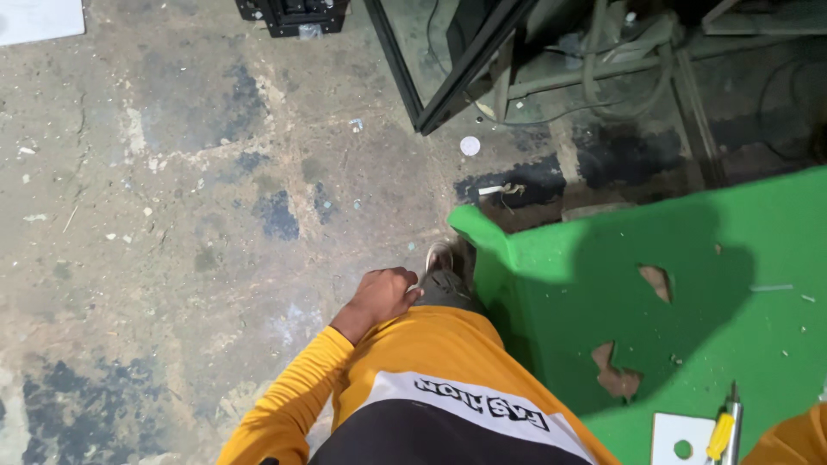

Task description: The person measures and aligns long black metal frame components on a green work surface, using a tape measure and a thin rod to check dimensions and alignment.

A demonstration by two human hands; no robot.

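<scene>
The left hand (383, 294) is seen curled into a loose fist beside the thigh, with nothing visibly held; the right hand is out of view. A yellow-handled cutter (722, 435) and a small white plate (680, 437) are left at the near edge of the green bench (758, 258). The cutter could probably be knocked off by a passing sleeve.

The single view comes from a camera on the person's head, looking steeply down past the chest to the concrete floor (172, 172) below. A green table (689, 275) fills the lower right, close by, while a metal frame (448, 77) lies farther ahead at the top.
</scene>
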